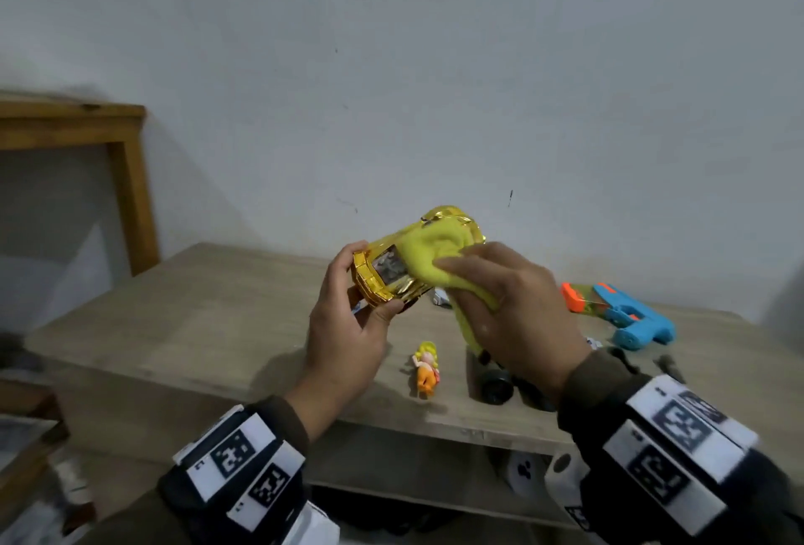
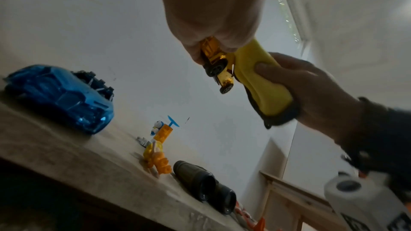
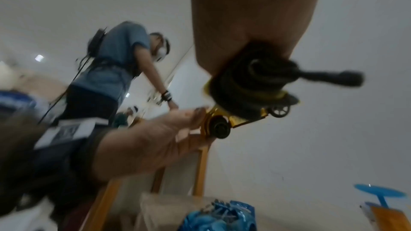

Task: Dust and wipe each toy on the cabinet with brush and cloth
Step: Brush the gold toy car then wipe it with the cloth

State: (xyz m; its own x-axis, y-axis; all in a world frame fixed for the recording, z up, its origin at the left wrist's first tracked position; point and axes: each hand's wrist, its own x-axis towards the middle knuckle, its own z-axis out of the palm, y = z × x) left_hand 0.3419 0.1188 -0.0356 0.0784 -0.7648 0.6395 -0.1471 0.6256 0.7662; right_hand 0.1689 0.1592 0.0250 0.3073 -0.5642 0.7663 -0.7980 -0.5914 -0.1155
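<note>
My left hand (image 1: 370, 283) grips a shiny gold toy car (image 1: 383, 283) by its rear end, holding it tilted in the air above the cabinet (image 1: 195, 327). My right hand (image 1: 478, 283) holds a yellow cloth (image 1: 430, 253) bunched in its fingers and presses it onto the car's roof and front. In the left wrist view the gold car (image 2: 219, 66) shows its wheels, with the cloth (image 2: 262, 83) wrapped against its side. The right wrist view shows the cloth's dark underside (image 3: 249, 83) over the car (image 3: 222, 122).
On the cabinet lie a small doll (image 1: 426, 366), dark binoculars (image 1: 496, 379), a blue and orange water gun (image 1: 626, 314) and a blue toy car (image 2: 60, 94). A wooden frame (image 1: 130, 179) stands at the left. Another person (image 3: 115, 69) stands behind.
</note>
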